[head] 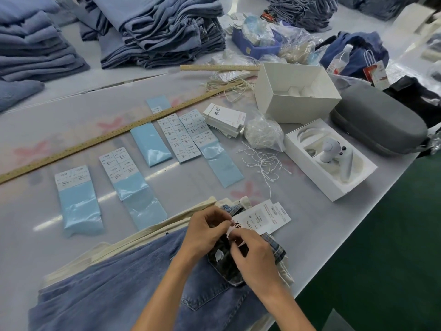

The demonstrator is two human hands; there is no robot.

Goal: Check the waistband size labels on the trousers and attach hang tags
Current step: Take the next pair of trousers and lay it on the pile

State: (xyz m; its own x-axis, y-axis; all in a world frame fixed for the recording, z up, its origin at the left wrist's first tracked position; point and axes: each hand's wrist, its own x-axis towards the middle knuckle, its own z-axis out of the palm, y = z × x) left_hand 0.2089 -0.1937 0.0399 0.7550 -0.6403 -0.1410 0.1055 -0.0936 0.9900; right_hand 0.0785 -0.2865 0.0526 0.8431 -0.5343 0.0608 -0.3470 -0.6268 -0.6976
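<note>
Jeans (124,278) lie at the desk's (59,130) near edge, waistband turned up. Both hands, left (206,231) and right (253,252), pinch the tag (260,217) string there, likely fastening it.

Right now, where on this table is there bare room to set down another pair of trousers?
The widest bare stretch lies beyond the long wooden ruler, between it and the folded denim stacks. A narrower strip runs along the near-left edge, left of the sticker sheets. The right side is crowded: white box, grey case, loose tag strings.
</note>
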